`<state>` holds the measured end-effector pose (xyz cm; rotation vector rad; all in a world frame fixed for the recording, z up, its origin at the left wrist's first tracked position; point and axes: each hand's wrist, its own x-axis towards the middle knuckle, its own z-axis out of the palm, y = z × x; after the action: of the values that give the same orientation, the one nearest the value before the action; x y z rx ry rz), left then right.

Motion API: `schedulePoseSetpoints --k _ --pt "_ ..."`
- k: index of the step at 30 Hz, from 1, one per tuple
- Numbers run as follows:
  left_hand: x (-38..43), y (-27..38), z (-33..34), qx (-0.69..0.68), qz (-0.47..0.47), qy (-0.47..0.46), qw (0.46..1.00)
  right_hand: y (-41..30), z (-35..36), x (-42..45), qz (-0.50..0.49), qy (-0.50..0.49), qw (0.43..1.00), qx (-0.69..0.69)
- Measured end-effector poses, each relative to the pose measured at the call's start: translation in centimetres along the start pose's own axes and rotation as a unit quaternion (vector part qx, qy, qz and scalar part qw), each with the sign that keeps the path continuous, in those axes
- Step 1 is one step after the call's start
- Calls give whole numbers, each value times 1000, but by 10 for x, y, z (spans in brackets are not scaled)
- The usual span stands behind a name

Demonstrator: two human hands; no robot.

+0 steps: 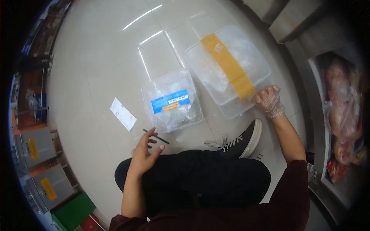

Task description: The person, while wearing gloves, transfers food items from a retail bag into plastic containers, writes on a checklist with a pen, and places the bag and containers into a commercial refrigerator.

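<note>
My left hand (146,156) is bare, its fingers apart, above the tiled floor. A black pen (162,139) lies under or beside its fingertips; whether they touch is unclear. Just beyond sits a clear plastic container (193,120) with plastic-wrapped contents and a blue label (157,106) on top. My right hand (270,102), in a clear plastic glove, is curled into a fist at the near right side of a larger translucent lidded container (199,66). I see nothing in the fist. A wide yellow strip (228,68) crosses that lid.
A white paper slip (123,114) with writing lies on the floor (95,57) at the left. My dark sneaker (245,138) is near the larger container. Plastic-wrapped meat (341,115) fills a metal-edged case at the right. Grey boxes (40,144) and a green box (73,212) line the left.
</note>
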<state>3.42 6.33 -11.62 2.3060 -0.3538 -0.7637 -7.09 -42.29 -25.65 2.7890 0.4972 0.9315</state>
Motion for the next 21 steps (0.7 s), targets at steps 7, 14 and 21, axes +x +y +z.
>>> schedulePoseSetpoints --k 7,14,21 --pt "6 -2 -8 -20 52 125 991 -5 6 -23 64 -41 997 10" --pt "-7 -4 -5 -74 111 159 978 1 -33 -41 18 -113 993 -8" --pt "-17 -19 -8 -132 169 273 938 -61 -161 22 272 -42 961 -23"
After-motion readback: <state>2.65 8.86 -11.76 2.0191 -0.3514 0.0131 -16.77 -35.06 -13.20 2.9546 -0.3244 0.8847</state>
